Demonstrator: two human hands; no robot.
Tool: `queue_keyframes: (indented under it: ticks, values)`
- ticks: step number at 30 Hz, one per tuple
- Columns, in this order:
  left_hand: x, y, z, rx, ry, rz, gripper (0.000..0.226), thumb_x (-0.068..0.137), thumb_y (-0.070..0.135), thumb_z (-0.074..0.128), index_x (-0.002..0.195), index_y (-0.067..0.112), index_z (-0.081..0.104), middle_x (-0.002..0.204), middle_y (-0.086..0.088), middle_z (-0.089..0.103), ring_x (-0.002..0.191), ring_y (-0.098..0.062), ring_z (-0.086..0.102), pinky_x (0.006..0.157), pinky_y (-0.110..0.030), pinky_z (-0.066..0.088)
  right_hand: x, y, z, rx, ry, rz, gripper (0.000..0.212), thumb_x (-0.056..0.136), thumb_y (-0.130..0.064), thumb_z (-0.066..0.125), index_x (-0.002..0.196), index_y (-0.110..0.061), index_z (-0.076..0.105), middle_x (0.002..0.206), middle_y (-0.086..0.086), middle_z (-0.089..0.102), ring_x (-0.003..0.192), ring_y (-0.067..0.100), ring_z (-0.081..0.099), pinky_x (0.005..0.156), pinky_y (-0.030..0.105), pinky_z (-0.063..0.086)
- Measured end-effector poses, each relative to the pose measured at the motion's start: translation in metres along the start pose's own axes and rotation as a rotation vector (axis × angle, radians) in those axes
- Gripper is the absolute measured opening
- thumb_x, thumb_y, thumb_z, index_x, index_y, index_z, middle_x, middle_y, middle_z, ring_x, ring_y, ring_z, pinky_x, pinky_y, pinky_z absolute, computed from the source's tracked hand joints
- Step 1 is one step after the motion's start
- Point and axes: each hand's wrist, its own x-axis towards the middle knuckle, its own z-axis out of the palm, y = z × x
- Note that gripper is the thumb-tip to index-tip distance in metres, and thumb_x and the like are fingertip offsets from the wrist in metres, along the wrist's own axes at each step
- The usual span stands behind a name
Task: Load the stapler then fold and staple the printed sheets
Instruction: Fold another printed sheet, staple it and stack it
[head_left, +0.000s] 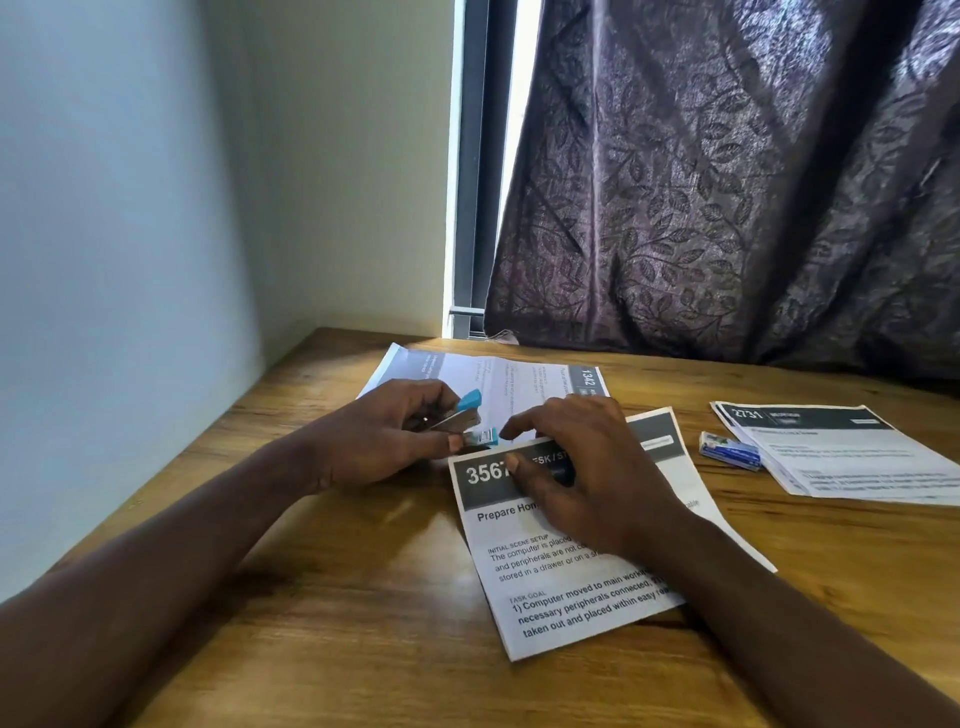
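Left hand (379, 436) of mine is closed around the small blue stapler (460, 421), holding it just above the wooden table (363, 597) with its top swung open and the metal part showing. Over on the other side, my right hand (582, 467) lies flat, fingers spread, pressing down the folded sheet (561, 597) marked 3567; its forefinger reaches to the stapler's front end. Another printed sheet (498, 379) lies behind my hands. A staple box (730, 451) sits beside a third stack of sheets (841, 452) to my right.
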Motion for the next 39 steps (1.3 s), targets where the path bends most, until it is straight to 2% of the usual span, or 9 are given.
queue_keyframes:
  ticks: [4, 9, 13, 16, 20, 24, 29, 35, 39]
  values:
    - [0.002, -0.003, 0.0, 0.001, -0.022, 0.002, 0.01, 0.095, 0.019, 0.07, 0.102, 0.02, 0.063, 0.088, 0.008, 0.076, 0.088, -0.017, 0.071, 0.069, -0.027, 0.053, 0.002, 0.002, 0.001, -0.049, -0.007, -0.002, 0.031, 0.091, -0.052, 0.056, 0.111, -0.031, 0.068, 0.097, -0.014, 0.065, 0.096, 0.004, 0.05, 0.103, 0.035, 0.034]
    - [-0.004, 0.004, -0.002, -0.039, -0.014, 0.043, 0.029, 0.086, 0.048, 0.068, 0.1, 0.022, 0.066, 0.09, 0.007, 0.077, 0.073, -0.012, 0.063, 0.061, -0.024, 0.047, 0.002, 0.002, 0.0, -0.071, -0.014, -0.005, 0.033, 0.091, -0.053, 0.054, 0.109, -0.031, 0.07, 0.094, -0.013, 0.064, 0.093, 0.004, 0.049, 0.099, 0.034, 0.035]
    - [-0.006, 0.008, -0.005, -0.022, 0.009, 0.077, 0.029, 0.093, 0.044, 0.064, 0.104, 0.019, 0.073, 0.077, 0.008, 0.076, 0.065, -0.015, 0.056, 0.059, -0.027, 0.045, 0.003, -0.001, -0.002, -0.158, -0.03, -0.046, 0.034, 0.091, -0.054, 0.051, 0.107, -0.031, 0.07, 0.094, -0.012, 0.065, 0.092, 0.006, 0.048, 0.098, 0.036, 0.036]
    - [-0.007, 0.009, -0.009, -0.034, -0.023, 0.04, 0.031, 0.086, 0.039, 0.075, 0.111, 0.021, 0.072, 0.092, 0.002, 0.08, 0.075, -0.02, 0.068, 0.064, -0.029, 0.051, 0.004, -0.006, -0.003, -0.235, -0.047, -0.084, 0.033, 0.091, -0.052, 0.051, 0.106, -0.03, 0.071, 0.095, -0.009, 0.065, 0.091, 0.008, 0.047, 0.099, 0.038, 0.035]
    - [-0.008, 0.008, -0.015, -0.005, -0.096, 0.049, 0.032, 0.079, 0.037, 0.081, 0.106, 0.021, 0.079, 0.107, 0.003, 0.079, 0.104, -0.019, 0.071, 0.085, -0.034, 0.056, 0.005, -0.009, -0.004, -0.323, -0.054, -0.136, 0.031, 0.092, -0.049, 0.052, 0.105, -0.029, 0.071, 0.095, -0.007, 0.065, 0.093, 0.014, 0.052, 0.101, 0.039, 0.032]
    - [-0.012, 0.009, -0.018, -0.014, -0.191, 0.0, 0.033, 0.077, 0.037, 0.084, 0.107, 0.024, 0.081, 0.11, 0.004, 0.077, 0.106, -0.02, 0.069, 0.09, -0.038, 0.057, 0.005, -0.01, -0.005, -0.357, -0.036, -0.216, 0.029, 0.092, -0.048, 0.054, 0.101, -0.027, 0.071, 0.093, -0.005, 0.065, 0.092, 0.016, 0.055, 0.102, 0.043, 0.036]
    - [-0.013, 0.008, -0.018, -0.114, -0.203, -0.047, 0.034, 0.078, 0.015, 0.083, 0.112, 0.017, 0.078, 0.108, -0.005, 0.077, 0.099, -0.016, 0.07, 0.084, -0.027, 0.055, 0.005, -0.011, -0.004, -0.375, -0.042, -0.253, 0.031, 0.092, -0.048, 0.053, 0.101, -0.025, 0.073, 0.092, -0.003, 0.066, 0.09, 0.018, 0.057, 0.1, 0.046, 0.04]
    - [-0.011, 0.003, -0.012, -0.338, -0.101, -0.106, 0.042, 0.072, 0.012, 0.09, 0.111, 0.014, 0.076, 0.11, -0.02, 0.075, 0.101, -0.029, 0.071, 0.095, -0.045, 0.055, 0.004, -0.011, -0.004, -0.356, -0.016, -0.226, 0.032, 0.092, -0.048, 0.051, 0.102, -0.026, 0.072, 0.091, -0.004, 0.064, 0.091, 0.016, 0.054, 0.102, 0.044, 0.036]
    - [-0.009, 0.005, -0.008, -0.463, -0.037, -0.101, 0.034, 0.071, 0.013, 0.091, 0.102, 0.012, 0.078, 0.104, -0.017, 0.076, 0.096, -0.026, 0.072, 0.078, -0.034, 0.061, 0.003, -0.011, -0.004, -0.343, 0.009, -0.21, 0.031, 0.093, -0.047, 0.051, 0.103, -0.026, 0.072, 0.091, -0.005, 0.063, 0.09, 0.017, 0.054, 0.101, 0.044, 0.037]
